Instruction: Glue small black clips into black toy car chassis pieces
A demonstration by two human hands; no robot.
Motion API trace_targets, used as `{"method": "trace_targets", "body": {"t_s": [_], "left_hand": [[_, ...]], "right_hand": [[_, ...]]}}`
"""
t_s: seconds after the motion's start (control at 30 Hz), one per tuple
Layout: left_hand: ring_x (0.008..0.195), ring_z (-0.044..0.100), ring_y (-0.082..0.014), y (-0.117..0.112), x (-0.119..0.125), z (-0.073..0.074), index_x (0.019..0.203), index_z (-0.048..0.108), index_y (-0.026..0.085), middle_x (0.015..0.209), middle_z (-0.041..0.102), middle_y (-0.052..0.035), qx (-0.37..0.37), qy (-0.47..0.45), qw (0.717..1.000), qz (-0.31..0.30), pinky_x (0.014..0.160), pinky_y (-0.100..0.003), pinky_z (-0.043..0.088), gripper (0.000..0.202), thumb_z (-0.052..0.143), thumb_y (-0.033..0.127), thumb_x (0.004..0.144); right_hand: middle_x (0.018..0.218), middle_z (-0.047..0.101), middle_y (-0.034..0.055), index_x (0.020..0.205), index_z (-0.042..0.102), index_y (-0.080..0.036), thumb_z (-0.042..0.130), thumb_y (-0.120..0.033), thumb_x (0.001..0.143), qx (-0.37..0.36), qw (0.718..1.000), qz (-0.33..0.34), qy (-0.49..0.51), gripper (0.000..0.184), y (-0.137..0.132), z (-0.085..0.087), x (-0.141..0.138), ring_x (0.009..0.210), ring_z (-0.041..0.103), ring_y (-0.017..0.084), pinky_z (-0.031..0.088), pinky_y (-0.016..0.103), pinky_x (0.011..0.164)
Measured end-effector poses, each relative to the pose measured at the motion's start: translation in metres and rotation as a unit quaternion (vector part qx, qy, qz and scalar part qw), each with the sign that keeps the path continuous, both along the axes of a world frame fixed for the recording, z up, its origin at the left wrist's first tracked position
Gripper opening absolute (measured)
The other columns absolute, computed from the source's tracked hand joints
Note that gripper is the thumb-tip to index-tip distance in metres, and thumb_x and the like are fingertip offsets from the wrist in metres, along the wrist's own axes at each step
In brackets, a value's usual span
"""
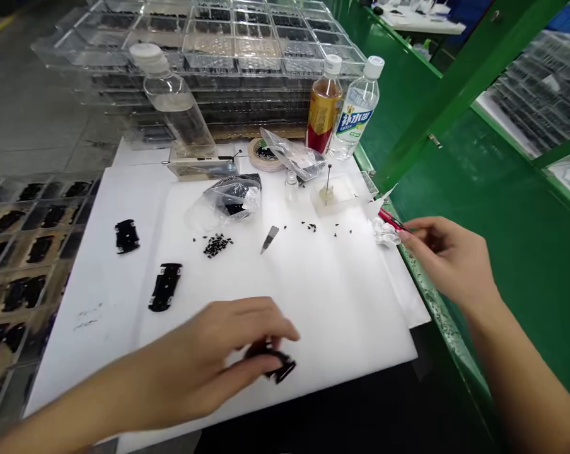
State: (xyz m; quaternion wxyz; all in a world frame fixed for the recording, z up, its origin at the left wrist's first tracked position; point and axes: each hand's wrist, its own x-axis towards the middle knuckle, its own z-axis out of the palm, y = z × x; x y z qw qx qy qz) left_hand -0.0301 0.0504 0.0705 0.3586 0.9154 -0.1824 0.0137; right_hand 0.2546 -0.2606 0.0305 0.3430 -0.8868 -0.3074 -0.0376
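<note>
Near the front of the white foam sheet [313, 309], my left hand [219, 353] is closed on a small black plastic car chassis [281, 369], partly hidden by the fingers. At the right edge, my right hand [455, 261] pinches the end of a thin red and black tool [389, 219] beside a crumpled white tissue [386, 234]; its exact kind does not show. Two similar black chassis [166, 287] lie at the left. A heap of tiny black parts [216, 246] and a pointed grey metal piece [270, 239] lie in the middle.
Behind stand stacked clear trays [209, 57], a tilted clear bottle [174, 104], a red-and-gold drink bottle [323, 104] and a water bottle [355, 113]. A tape roll [265, 154], plastic bag [235, 198] and glass vial [291, 186] are nearer. A green metal frame [493, 189] bounds the right.
</note>
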Motion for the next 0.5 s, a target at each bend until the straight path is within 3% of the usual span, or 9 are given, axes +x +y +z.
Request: {"method": "trace_targets", "body": {"t_s": [0.07, 0.13, 0.2, 0.27, 0.3, 0.37, 0.43, 0.47, 0.5], "left_hand": [[0.091, 0.074, -0.0106, -0.021, 0.03, -0.017, 0.134, 0.063, 0.021, 0.111, 0.073, -0.0041, 0.0, -0.039, 0.998, -0.039, 0.082, -0.015, 0.062, 0.023, 0.054, 0.011, 0.115], [0.095, 0.074, -0.0155, -0.029, 0.05, -0.034, 0.13, 0.065, 0.017, 0.122, 0.074, -0.0109, 0.051, -0.104, 0.993, -0.025, 0.083, -0.025, 0.063, 0.028, 0.053, 0.002, 0.11], [0.11, 0.074, -0.0273, -0.026, 0.056, -0.047, 0.127, 0.068, 0.013, 0.134, 0.072, -0.0198, 0.115, -0.17, 0.979, -0.003, 0.088, -0.039, 0.064, 0.026, 0.057, 0.001, 0.107], [0.113, 0.073, -0.0339, -0.018, 0.051, -0.052, 0.129, 0.069, 0.011, 0.135, 0.072, -0.0224, 0.159, -0.206, 0.966, -0.006, 0.088, -0.047, 0.063, 0.02, 0.065, 0.016, 0.11], [0.109, 0.072, -0.0331, -0.014, 0.046, -0.052, 0.132, 0.069, 0.01, 0.13, 0.072, -0.0213, 0.173, -0.209, 0.962, -0.015, 0.085, -0.047, 0.063, 0.026, 0.068, 0.027, 0.112], [0.096, 0.07, -0.0284, -0.007, 0.037, -0.049, 0.135, 0.07, 0.005, 0.118, 0.073, -0.0171, 0.197, -0.205, 0.958, -0.04, 0.076, -0.043, 0.063, 0.041, 0.07, 0.04, 0.113], [0.086, 0.068, -0.024, -0.005, 0.033, -0.047, 0.132, 0.072, 0.003, 0.104, 0.073, -0.0115, 0.217, -0.212, 0.951, -0.057, 0.065, -0.038, 0.058, 0.034, 0.073, 0.029, 0.111], [0.081, 0.066, -0.0221, -0.006, 0.033, -0.047, 0.128, 0.074, 0.004, 0.097, 0.071, -0.008, 0.226, -0.221, 0.947, -0.06, 0.06, -0.037, 0.053, 0.025, 0.075, 0.019, 0.108], [0.077, 0.064, -0.0205, -0.008, 0.034, -0.047, 0.122, 0.077, 0.006, 0.09, 0.069, -0.005, 0.232, -0.232, 0.943, -0.062, 0.056, -0.036, 0.048, 0.018, 0.075, 0.011, 0.105]], "right_hand": [[0.09, 0.076, 0.003, 0.129, 0.075, -0.021, 0.079, -0.06, 0.101, -0.017, 1.0, -0.001, 0.015, 0.049, 0.019, -0.006, 0.019, 0.068, 0.063, 0.019, 0.05, 0.034, 0.064], [0.092, 0.075, 0.0043, 0.129, 0.076, -0.019, 0.083, -0.062, 0.094, -0.026, 0.999, 0.002, 0.021, 0.056, 0.041, -0.013, 0.04, 0.068, 0.061, 0.019, 0.049, 0.035, 0.066], [0.086, 0.07, 0.0041, 0.111, 0.08, -0.018, 0.086, -0.059, 0.09, -0.026, 0.999, 0.011, 0.025, 0.046, 0.057, -0.016, 0.058, 0.07, 0.059, 0.019, 0.048, 0.036, 0.069], [0.087, 0.068, 0.0064, 0.091, 0.079, -0.019, 0.09, -0.055, 0.087, -0.011, 0.999, 0.024, 0.036, 0.038, 0.06, -0.014, 0.067, 0.075, 0.06, 0.021, 0.05, 0.038, 0.072], [0.092, 0.071, 0.0089, 0.088, 0.078, -0.02, 0.091, -0.054, 0.088, 0.008, 0.998, 0.031, 0.046, 0.037, 0.057, -0.009, 0.067, 0.08, 0.064, 0.023, 0.052, 0.039, 0.075], [0.116, 0.077, 0.0146, 0.101, 0.078, -0.023, 0.084, -0.054, 0.098, 0.064, 0.994, 0.044, 0.072, 0.032, 0.047, 0.004, 0.054, 0.099, 0.072, 0.028, 0.059, 0.042, 0.084], [0.145, 0.072, 0.0141, 0.126, 0.073, -0.029, 0.063, -0.05, 0.114, 0.144, 0.983, 0.054, 0.103, 0.026, 0.036, 0.02, 0.029, 0.117, 0.075, 0.029, 0.064, 0.044, 0.094], [0.155, 0.068, 0.011, 0.131, 0.071, -0.033, 0.059, -0.043, 0.117, 0.182, 0.971, 0.074, 0.139, 0.021, 0.033, 0.027, 0.014, 0.123, 0.076, 0.029, 0.066, 0.045, 0.096], [0.152, 0.07, 0.0097, 0.131, 0.073, -0.034, 0.063, -0.038, 0.117, 0.245, 0.945, 0.105, 0.191, 0.017, 0.032, 0.03, -0.001, 0.121, 0.077, 0.029, 0.068, 0.045, 0.091]]}}
